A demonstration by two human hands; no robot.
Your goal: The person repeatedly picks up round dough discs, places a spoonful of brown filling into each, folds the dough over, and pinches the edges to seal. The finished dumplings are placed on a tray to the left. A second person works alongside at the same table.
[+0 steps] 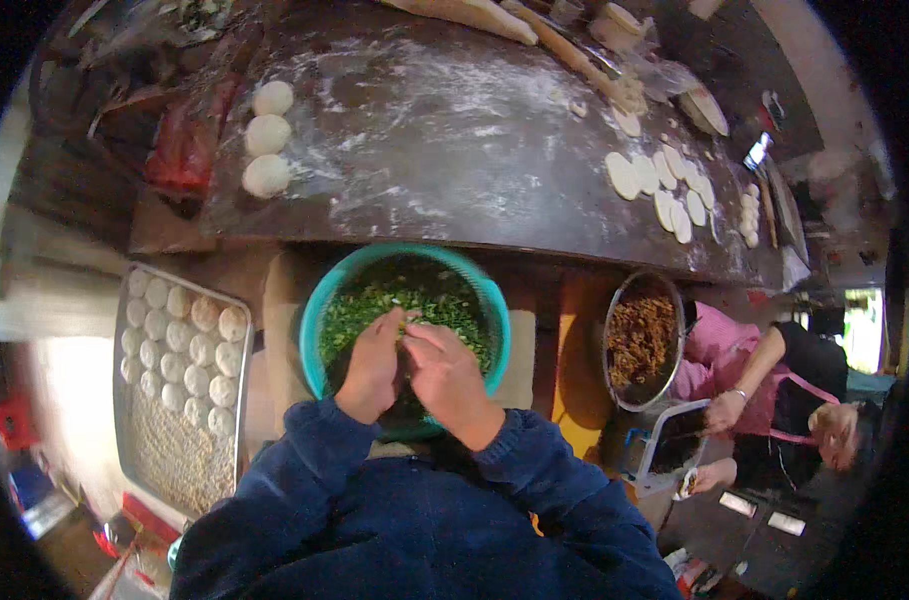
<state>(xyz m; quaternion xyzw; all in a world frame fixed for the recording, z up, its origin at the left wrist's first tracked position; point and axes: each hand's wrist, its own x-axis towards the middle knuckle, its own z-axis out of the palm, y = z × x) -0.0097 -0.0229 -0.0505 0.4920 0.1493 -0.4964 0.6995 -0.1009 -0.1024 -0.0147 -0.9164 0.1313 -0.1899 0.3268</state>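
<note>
Both my hands are close together over a teal plastic basin [499,300] that holds chopped green filling [357,307]. My left hand [372,367] and my right hand [447,371] curve towards each other, with their fingertips meeting above the greens. Something small and pale may be between the fingers, but blur and the hands themselves hide it. The basin stands in front of my body, just below the edge of a floured dark table [454,165].
Filled dough rounds sit in rows on a sesame-strewn metal tray [180,457], left. Three dough rounds [267,135] and flat wrappers [675,184] lie on the table beside a rolling pin [574,60]. Right, a co-worker [777,382] is near a metal bowl of brown filling [642,341].
</note>
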